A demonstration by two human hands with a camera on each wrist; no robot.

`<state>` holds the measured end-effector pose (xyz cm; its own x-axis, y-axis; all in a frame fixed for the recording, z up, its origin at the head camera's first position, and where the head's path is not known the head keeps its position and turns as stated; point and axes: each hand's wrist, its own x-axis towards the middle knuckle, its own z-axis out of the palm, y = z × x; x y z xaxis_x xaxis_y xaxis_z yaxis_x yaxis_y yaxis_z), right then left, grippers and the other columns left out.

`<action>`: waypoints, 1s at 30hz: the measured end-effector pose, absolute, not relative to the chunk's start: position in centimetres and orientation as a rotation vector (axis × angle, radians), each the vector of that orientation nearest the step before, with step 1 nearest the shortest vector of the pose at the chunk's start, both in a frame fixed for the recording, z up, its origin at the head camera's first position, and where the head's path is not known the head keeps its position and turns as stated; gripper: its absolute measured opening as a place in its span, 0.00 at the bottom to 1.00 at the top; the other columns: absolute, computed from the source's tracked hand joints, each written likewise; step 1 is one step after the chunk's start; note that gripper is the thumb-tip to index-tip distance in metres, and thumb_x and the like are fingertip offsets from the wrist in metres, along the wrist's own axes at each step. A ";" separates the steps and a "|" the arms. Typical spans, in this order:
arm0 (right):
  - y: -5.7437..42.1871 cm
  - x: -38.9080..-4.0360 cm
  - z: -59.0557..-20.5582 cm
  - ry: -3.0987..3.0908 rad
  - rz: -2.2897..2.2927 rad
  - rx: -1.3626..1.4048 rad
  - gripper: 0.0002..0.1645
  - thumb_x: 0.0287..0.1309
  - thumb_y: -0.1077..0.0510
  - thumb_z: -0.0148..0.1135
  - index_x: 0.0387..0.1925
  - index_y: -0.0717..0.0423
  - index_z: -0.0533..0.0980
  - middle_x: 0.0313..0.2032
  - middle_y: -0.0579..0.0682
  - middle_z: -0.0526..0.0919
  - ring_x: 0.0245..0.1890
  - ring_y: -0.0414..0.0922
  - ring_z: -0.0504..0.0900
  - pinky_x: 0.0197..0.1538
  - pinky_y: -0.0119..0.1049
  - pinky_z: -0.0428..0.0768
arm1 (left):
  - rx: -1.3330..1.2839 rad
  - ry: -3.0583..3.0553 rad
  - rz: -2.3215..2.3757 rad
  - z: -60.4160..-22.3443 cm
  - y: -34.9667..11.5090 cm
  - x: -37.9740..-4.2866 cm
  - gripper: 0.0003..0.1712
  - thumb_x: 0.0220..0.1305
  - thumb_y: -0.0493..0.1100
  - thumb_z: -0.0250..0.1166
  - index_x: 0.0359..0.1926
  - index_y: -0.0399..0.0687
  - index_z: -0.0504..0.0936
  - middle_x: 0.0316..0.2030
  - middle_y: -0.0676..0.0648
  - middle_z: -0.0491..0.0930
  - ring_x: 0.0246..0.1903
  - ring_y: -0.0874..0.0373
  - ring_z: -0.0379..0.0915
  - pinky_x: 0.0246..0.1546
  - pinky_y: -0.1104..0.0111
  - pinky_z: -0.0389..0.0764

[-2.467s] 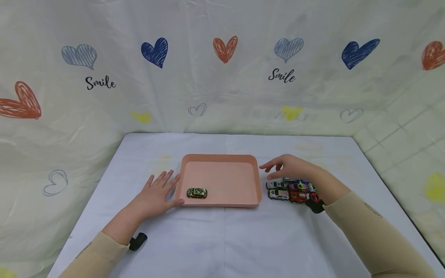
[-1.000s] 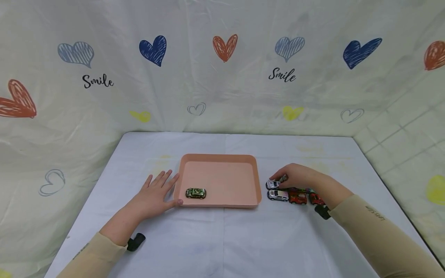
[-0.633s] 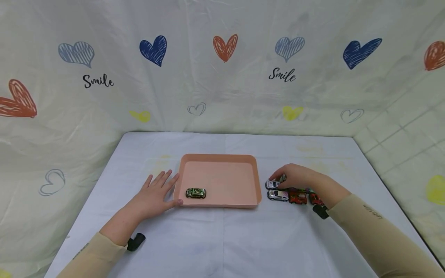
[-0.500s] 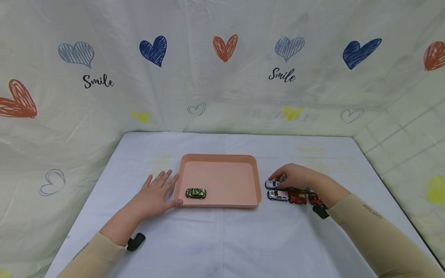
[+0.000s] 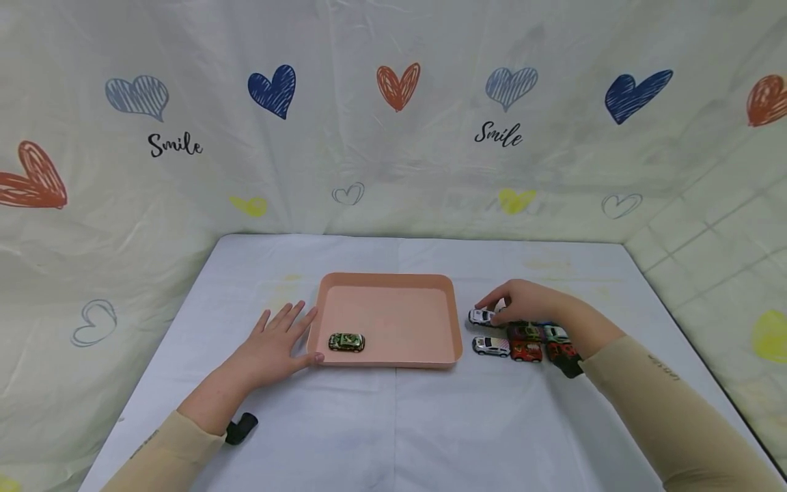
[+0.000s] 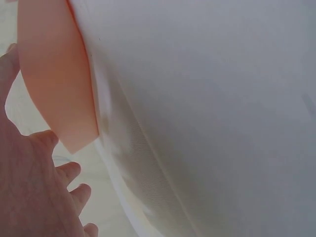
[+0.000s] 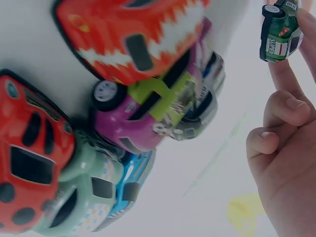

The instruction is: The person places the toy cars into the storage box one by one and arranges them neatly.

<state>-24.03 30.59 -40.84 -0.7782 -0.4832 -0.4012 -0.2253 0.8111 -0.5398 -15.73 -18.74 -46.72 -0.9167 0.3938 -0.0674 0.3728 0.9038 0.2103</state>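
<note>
My right hand (image 5: 525, 303) pinches a small toy car (image 5: 481, 316) between thumb and fingers, beside a cluster of other toy cars. Its end in the head view looks silver-white; in the right wrist view the car (image 7: 281, 37) shows a green body with "SUPER" lettering. My left hand (image 5: 273, 348) lies with fingers spread at the left side of the pink tray (image 5: 393, 279), its thumb at the near left corner. In the left wrist view fingertips touch the tray's wall (image 6: 59, 74). A green camouflage toy car (image 5: 346, 342) sits in the tray's near left part.
Right of the tray, several toy cars stand close together: a white one (image 5: 491, 346), a red one (image 5: 526, 352), a purple and lime one (image 7: 148, 108), a ladybird-spotted one (image 7: 29, 168) and a blue one (image 7: 131, 182). A white cloth (image 5: 393, 424) covers the table.
My right hand came down onto the cars, took hold of the silver and green one, and has just moved it slightly away from the row. The left hand stays at the tray.
</note>
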 end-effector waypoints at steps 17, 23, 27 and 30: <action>28.9 -24.5 -39.2 2.433 -0.720 -0.555 0.21 0.60 0.54 0.69 0.56 0.44 0.82 0.47 0.49 0.82 0.24 0.46 0.71 0.29 0.40 0.75 | 0.615 2.956 0.298 -46.4 -18.7 -15.6 0.58 0.59 0.81 0.50 0.79 0.53 0.51 0.77 0.40 0.48 0.75 0.40 0.41 0.72 0.40 0.37; 27.3 -25.1 -38.7 2.434 -0.705 -0.603 0.20 0.59 0.53 0.69 0.54 0.41 0.83 0.44 0.46 0.82 0.26 0.48 0.73 0.28 0.39 0.75 | 0.600 2.947 0.289 -45.7 -18.4 -15.3 0.55 0.61 0.76 0.55 0.79 0.52 0.52 0.77 0.40 0.48 0.76 0.40 0.41 0.72 0.40 0.37; 26.1 -25.5 -38.4 2.430 -0.703 -0.630 0.20 0.58 0.53 0.70 0.53 0.39 0.84 0.44 0.45 0.83 0.26 0.46 0.73 0.28 0.38 0.73 | 0.599 2.945 0.285 -45.6 -18.4 -15.2 0.55 0.61 0.76 0.55 0.79 0.52 0.52 0.77 0.40 0.48 0.76 0.40 0.41 0.72 0.39 0.38; 25.1 -25.7 -38.1 2.415 -0.707 -0.647 0.20 0.57 0.53 0.71 0.53 0.39 0.84 0.43 0.44 0.83 0.26 0.46 0.73 0.29 0.38 0.72 | 0.599 2.944 0.285 -45.7 -18.4 -15.3 0.56 0.61 0.78 0.53 0.79 0.52 0.52 0.77 0.40 0.48 0.76 0.40 0.41 0.72 0.39 0.38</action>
<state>-25.75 25.08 -38.14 -0.7411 -0.5700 -0.3548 -0.2888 0.7477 -0.5980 -15.32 -18.41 -45.74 -0.9138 0.3976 -0.0827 0.3744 0.9037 0.2077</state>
